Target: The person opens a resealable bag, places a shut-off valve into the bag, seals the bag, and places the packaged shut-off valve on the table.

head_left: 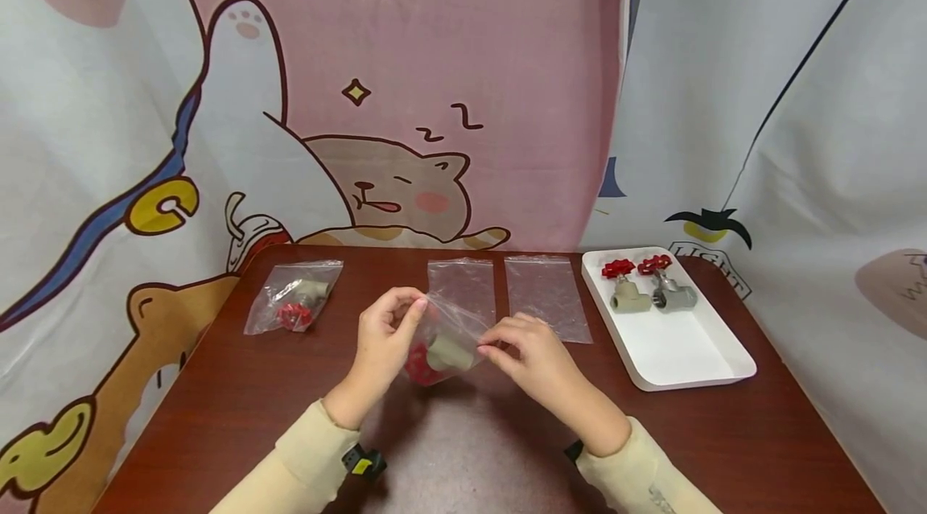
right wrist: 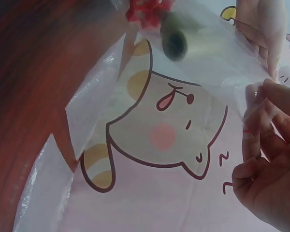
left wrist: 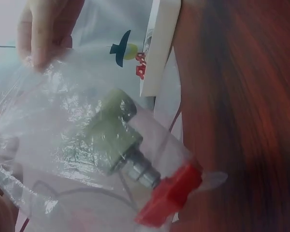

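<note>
Between both hands hangs a clear zip bag [head_left: 463, 321], lifted off the table. Inside it lies a valve [left wrist: 111, 130] with a beige-green body and a red handwheel [left wrist: 169, 195]. My left hand [head_left: 384, 345] pinches the bag's upper left edge between thumb and fingers. On the other side my right hand [head_left: 532, 353] pinches the bag's right edge; in the right wrist view its thumb and fingertips [right wrist: 253, 94] meet on the plastic. Whether the bag's mouth is sealed I cannot tell.
At the back left lies another bag [head_left: 264, 301] holding a red-wheeled valve [head_left: 295, 316]. Two flat bags [head_left: 461, 277] [head_left: 548, 297] lie behind my hands. On the right, a white tray [head_left: 688, 349] bears a beige valve [head_left: 630, 297] and a grey metal valve [head_left: 676, 297]. A printed curtain [head_left: 536, 96] hangs behind the table.
</note>
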Demonstrator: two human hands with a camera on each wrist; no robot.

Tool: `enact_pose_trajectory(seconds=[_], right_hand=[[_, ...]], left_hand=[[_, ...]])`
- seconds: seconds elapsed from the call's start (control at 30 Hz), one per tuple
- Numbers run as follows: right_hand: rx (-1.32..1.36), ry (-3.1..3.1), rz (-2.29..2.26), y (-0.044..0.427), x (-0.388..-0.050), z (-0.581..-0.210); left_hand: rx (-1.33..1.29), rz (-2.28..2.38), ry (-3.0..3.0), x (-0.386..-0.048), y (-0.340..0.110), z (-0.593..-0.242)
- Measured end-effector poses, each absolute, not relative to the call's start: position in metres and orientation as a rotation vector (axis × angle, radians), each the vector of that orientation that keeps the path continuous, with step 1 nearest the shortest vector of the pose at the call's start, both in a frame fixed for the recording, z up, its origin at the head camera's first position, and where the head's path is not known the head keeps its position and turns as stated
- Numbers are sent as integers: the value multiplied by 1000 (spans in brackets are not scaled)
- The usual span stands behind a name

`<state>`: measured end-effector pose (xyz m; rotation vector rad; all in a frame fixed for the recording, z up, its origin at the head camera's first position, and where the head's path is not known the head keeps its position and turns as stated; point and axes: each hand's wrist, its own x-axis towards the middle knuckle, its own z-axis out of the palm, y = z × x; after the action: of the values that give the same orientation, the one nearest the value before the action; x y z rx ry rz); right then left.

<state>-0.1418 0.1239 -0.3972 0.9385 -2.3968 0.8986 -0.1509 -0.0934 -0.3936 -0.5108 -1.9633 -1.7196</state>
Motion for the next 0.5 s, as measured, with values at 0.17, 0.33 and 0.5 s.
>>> enact_pose_trajectory(seconds=[0.17, 0.33, 0.5], right_hand=[[938, -2371, 923, 126, -144, -397], [921, -2373, 996, 127, -145, -396], [883, -2443, 1068, 128, -145, -401]], left_hand=[[-501, -1797, -1994, -159, -101, -407], [-532, -1890, -2011, -158, -105, -405], [-535, -2000, -2017, -160, -106, -411]])
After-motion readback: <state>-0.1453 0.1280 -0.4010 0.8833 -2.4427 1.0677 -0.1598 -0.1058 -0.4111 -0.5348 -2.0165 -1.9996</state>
